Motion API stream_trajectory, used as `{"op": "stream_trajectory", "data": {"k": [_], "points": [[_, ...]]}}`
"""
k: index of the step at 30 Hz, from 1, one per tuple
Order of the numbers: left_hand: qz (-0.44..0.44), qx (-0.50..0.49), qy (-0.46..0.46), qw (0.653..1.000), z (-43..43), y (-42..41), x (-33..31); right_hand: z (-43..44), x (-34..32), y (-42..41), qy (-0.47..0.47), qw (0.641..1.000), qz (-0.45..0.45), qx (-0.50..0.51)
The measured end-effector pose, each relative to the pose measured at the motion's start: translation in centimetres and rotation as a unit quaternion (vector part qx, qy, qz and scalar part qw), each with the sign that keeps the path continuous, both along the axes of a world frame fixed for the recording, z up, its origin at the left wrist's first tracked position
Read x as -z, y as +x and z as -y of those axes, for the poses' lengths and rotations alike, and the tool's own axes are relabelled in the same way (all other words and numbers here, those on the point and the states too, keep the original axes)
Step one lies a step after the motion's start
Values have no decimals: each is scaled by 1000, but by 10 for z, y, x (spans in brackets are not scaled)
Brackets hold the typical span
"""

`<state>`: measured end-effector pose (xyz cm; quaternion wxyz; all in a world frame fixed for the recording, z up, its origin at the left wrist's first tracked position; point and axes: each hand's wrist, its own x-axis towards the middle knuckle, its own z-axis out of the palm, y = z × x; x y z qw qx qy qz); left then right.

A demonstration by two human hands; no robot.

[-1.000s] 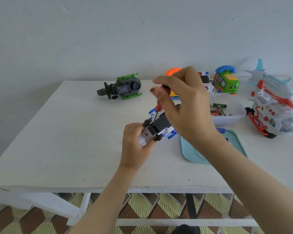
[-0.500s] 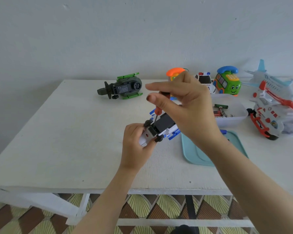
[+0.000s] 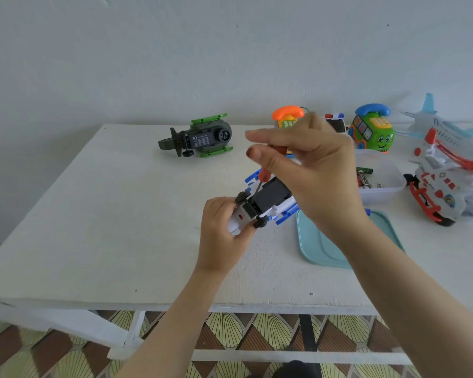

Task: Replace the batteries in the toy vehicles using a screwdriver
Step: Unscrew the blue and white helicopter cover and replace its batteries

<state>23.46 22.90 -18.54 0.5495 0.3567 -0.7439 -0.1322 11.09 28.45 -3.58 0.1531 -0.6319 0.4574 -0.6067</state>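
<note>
The white-and-blue toy vehicle (image 3: 268,203) sits belly up between my hands over the white table (image 3: 93,227), its dark underside facing me. My left hand (image 3: 220,230) grips its near end, fingers curled round the body beside the small wheels. My right hand (image 3: 311,170) is above it, pinching the orange-handled screwdriver (image 3: 263,176) (my fingers hide most of the handle), two fingers stretched out leftward, the shaft slanting down onto the underside

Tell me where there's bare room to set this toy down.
Bare: the left half of the table, between the green toy, the left hand and the front edge. Crowded: the right side, with teal lid, battery tub and red-white helicopter.
</note>
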Motion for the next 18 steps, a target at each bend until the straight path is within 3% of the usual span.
{"op": "stream_trajectory", "data": {"k": [2,8,11,14,16,18], "points": [[-2,1,4,1000,0,0,0,3,2,0,-50,994,-78,65],[2,6,13,1000,0,1,1,1,-6,0,28,994,-13,-105],[2,3,17,1000,0,0,2,4,-1,2,-14,1000,-15,-10],[3,-2,12,1000,0,0,2,5,4,1,-95,980,-130,120],[5,-1,11,1000,0,0,1,4,2,-3,-68,986,-128,88],[7,0,9,1000,0,1,2,1,-3,-6,5,998,-58,-15]]}}
